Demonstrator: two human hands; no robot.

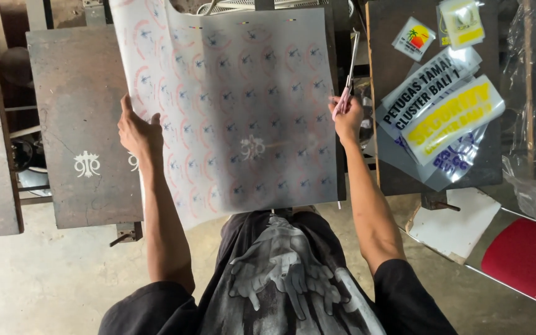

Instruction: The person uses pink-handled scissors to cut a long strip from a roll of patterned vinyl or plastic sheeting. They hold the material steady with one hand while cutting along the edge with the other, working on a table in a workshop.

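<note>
Head view: the left hand (138, 133) grips the left edge of a translucent printed sheet (243, 105), held up over a dark tabletop (82, 124). The right hand (347, 118) pinches its right edge, fingers also closed around pink-handled scissors (347, 80). Printed stickers (442, 118) lie to the right.

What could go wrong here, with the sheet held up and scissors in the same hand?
1. The right hand pinches the translucent printed sheet and also holds pink-handled scissors, blades pointing up beside the sheet edge; they could nick it.
2. The sheet hangs in the air, held only at its side edges by the left hand and the right; it might sag or crease.
3. The stacked transfer sheets on the dark board beside the right hand could get knocked.
</note>
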